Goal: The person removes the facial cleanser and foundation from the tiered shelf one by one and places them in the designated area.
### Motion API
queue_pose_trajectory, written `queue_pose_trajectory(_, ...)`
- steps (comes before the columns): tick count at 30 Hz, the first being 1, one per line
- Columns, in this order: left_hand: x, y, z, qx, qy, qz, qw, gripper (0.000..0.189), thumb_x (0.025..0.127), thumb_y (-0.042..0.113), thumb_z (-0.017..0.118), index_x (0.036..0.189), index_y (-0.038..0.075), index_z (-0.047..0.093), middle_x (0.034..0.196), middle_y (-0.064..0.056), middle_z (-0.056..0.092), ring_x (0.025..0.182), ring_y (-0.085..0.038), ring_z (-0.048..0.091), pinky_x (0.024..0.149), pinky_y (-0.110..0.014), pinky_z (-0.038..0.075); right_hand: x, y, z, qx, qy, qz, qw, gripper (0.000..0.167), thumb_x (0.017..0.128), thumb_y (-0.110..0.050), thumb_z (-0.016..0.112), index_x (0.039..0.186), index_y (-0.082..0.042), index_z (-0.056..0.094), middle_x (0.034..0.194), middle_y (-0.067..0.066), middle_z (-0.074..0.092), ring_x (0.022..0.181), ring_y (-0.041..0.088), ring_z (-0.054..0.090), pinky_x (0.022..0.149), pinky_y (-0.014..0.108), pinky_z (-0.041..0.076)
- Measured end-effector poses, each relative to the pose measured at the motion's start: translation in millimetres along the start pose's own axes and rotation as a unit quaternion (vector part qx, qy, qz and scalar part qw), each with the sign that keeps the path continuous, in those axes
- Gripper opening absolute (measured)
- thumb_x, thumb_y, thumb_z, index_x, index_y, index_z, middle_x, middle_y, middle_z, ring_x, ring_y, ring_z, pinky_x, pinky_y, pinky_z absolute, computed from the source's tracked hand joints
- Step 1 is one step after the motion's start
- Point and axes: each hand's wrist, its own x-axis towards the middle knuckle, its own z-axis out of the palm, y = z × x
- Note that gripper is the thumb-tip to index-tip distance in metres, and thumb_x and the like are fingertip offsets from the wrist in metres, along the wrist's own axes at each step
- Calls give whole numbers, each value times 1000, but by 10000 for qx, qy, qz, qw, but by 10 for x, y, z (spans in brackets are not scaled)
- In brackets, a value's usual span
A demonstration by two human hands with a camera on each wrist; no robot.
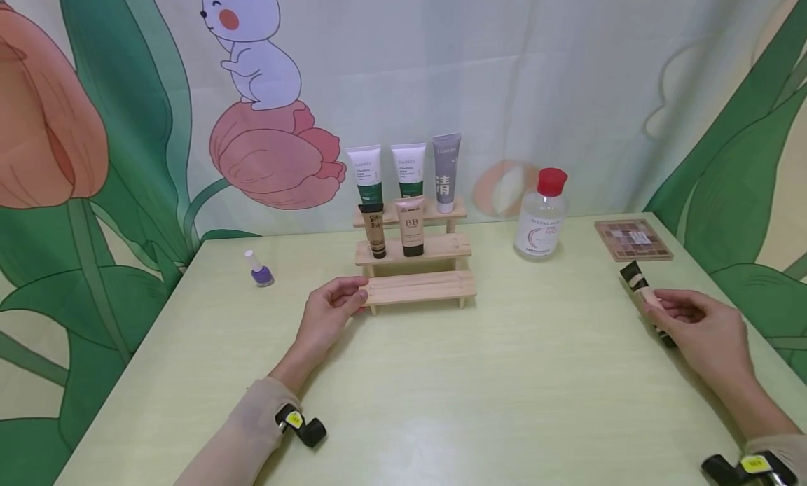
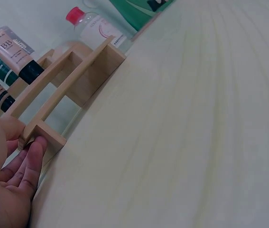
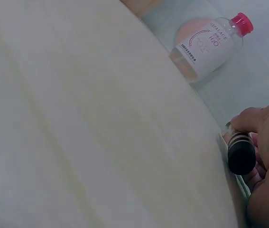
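Observation:
A three-step wooden display rack [image 1: 419,288] stands at the middle of the table. My left hand [image 1: 323,316] pinches the left end of its lowest step between thumb and fingers, as the left wrist view also shows. On the far right, my right hand [image 1: 712,333] holds a slim cosmetic tube [image 1: 635,279], beige with black ends; its dark cap [image 3: 241,159] points toward the right wrist camera. A gold tube with a black top [image 1: 376,234] and a pink BB cream tube [image 1: 412,227] stand on the middle step.
Two white-and-green tubes [image 1: 365,174] and a grey tube [image 1: 446,171] stand on the top step. Right of the rack is a clear bottle with a red cap [image 1: 541,223], then an eyeshadow palette [image 1: 632,240]. A purple nail polish bottle [image 1: 261,272] sits at left.

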Motion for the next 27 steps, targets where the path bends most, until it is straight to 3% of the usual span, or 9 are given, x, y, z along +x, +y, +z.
queue_pose_trajectory(13,-7,-9,-16,-54,27,-47,10000,23,108,9,75,132,7,78,119,-13,75,99,-17,74,86,-24,67,-18,5,40,-234,-48,327,9992,63,102,-51,80,141,-2,72,98,-18,66,83,-5,59,63,11,52)
queue_pose_trajectory(21,-15,0,-8,-153,23,-6,9999,23,108,7,75,131,6,78,118,-14,75,99,-17,75,87,-26,67,8,-14,32,-95,317,756,9966,76,101,-54,79,149,3,64,117,4,65,86,-7,54,66,3,48)
queue_pose_trajectory(24,-5,-1,-6,-157,16,35,9999,23,108,7,75,131,5,78,118,-13,75,99,-17,75,87,-26,67,15,-47,33,-19,589,924,9940,78,100,-54,81,154,0,61,119,-1,62,88,-9,52,70,2,45)
queue_pose_trajectory(27,0,-8,-3,-112,12,71,9999,23,108,8,75,131,6,78,118,-13,75,98,-16,74,86,-25,67,3,-112,29,152,953,980,9905,73,100,-46,83,158,-9,60,119,-17,57,94,-12,50,81,5,43)
